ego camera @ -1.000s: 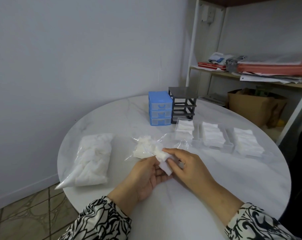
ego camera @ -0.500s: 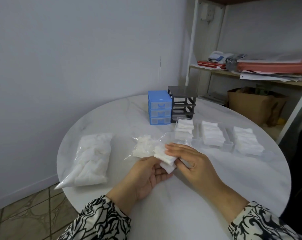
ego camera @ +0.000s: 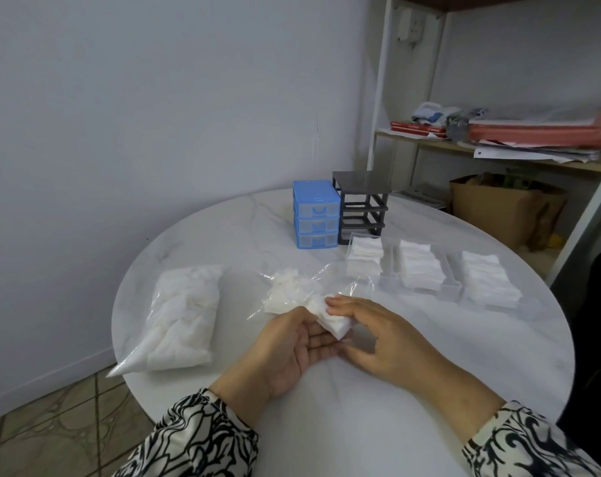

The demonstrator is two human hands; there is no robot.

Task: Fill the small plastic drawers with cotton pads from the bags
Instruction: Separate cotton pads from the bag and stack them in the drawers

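Note:
A small stack of white cotton pads (ego camera: pixel 330 316) lies across the fingers of my left hand (ego camera: pixel 285 346), which is palm up above the table. My right hand (ego camera: pixel 378 335) curls over the stack from the right and grips it. Just behind them lies an open clear bag (ego camera: pixel 292 290) with some pads in it. A full bag of pads (ego camera: pixel 185 315) lies at the left. Three clear drawers (ego camera: pixel 447 287) stacked with pads sit in a row at the right. The grey drawer frame (ego camera: pixel 361 204) stands hollow beside the blue drawer unit (ego camera: pixel 314 213).
The round white marble table (ego camera: pixel 326 407) stands near a wall corner. A shelf (ego camera: pixel 498 146) with papers and a cardboard box (ego camera: pixel 498 208) stand behind it at the right. Tiled floor shows at the lower left.
The pad stack has come a little toward me out of the open bag, and my right hand has shifted its grip over it. My left hand stays under it.

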